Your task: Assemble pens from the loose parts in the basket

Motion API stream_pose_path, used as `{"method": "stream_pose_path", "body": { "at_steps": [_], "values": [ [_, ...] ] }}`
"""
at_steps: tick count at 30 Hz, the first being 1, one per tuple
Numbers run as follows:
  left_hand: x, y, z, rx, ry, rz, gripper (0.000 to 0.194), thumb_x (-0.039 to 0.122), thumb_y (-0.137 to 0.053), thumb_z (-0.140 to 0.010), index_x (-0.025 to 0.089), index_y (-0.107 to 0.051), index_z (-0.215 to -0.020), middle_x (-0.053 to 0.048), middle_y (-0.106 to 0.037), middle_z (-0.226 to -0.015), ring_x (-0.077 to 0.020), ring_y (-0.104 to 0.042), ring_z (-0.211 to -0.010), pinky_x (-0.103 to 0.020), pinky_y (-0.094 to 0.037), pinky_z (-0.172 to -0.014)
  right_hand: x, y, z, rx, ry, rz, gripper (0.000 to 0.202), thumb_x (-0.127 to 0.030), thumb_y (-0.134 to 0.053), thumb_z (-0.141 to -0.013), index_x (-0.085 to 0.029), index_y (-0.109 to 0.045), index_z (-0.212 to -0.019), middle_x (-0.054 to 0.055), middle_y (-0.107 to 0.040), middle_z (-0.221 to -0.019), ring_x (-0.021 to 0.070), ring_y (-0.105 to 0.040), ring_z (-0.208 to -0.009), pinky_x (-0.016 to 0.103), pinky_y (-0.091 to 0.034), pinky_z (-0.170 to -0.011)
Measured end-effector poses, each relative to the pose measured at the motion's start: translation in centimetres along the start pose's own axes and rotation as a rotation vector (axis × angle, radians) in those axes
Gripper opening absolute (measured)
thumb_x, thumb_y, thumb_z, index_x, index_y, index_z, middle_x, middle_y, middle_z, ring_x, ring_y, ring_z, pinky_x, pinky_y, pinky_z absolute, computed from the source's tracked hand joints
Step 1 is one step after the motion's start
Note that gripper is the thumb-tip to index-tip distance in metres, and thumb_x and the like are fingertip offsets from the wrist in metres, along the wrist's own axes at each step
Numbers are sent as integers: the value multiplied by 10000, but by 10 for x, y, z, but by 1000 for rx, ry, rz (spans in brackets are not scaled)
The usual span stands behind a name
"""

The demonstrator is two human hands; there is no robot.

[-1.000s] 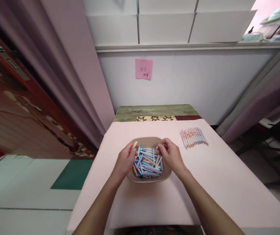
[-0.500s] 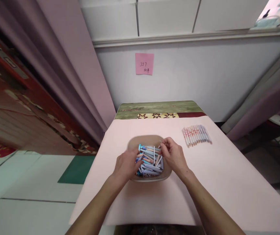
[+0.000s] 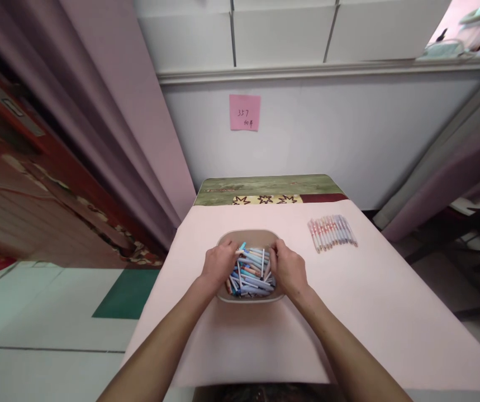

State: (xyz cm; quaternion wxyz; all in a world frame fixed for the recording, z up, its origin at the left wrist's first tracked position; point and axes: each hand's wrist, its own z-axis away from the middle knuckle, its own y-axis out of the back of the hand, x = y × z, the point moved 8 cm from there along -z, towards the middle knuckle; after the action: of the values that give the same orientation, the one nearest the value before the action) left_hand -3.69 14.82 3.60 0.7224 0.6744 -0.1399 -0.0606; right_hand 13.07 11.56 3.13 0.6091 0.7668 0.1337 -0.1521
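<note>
A beige plastic basket stands on the pink-covered table, filled with a jumble of blue, white and pale pens. At its left side, my left hand is closed, and a pale pen pokes out from its fingertips over the pile. Across from it, my right hand reaches over the basket's right rim with curled fingers. What these fingers hold, if anything, is hidden.
A neat row of white pens with red and pale patterns lies on the table to the right. Behind the table is a wall with a pink note. A purple curtain hangs at the left.
My left hand has drawn back toward the basket's left rim, with a pale pen now at its fingertips. My right hand has lowered toward the pens at the right side.
</note>
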Motion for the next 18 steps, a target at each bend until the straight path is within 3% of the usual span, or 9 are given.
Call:
{"method": "stream_pose_path", "body": {
  "at_steps": [11, 15, 18],
  "values": [
    [-2, 15, -44, -8, -13, 88, 229, 237, -469, -895, 261, -674, -993, -52, -650, -1056, -199, -602, -948, -285, -428, -793, 14, -7, -42, -59, -62, 18, 153, -302, -440, -941, -219, -569, -944, 38, -697, -769, 173, -639, -650, 251, -301, -559],
    [7, 20, -46, -45, -88, 153, 223, 277, -460, -905, 264, -674, -965, -46, -657, -1018, -196, -599, -949, -273, -422, -779, 14, -5, -46, -40, -20, -73, 154, -299, -450, -932, -222, -582, -915, 19, -694, -753, 158, -628, -639, 236, -309, -561],
    [21, 12, -45, -121, -174, 226, 165, 272, -528, -861, 260, -690, -881, -38, -664, -1000, -197, -611, -934, -269, -421, -784, 19, -7, -49, -43, -38, -182, 147, -300, -469, -913, -223, -589, -881, 11, -695, -752, 161, -632, -648, 233, -328, -567]
  ]
}}
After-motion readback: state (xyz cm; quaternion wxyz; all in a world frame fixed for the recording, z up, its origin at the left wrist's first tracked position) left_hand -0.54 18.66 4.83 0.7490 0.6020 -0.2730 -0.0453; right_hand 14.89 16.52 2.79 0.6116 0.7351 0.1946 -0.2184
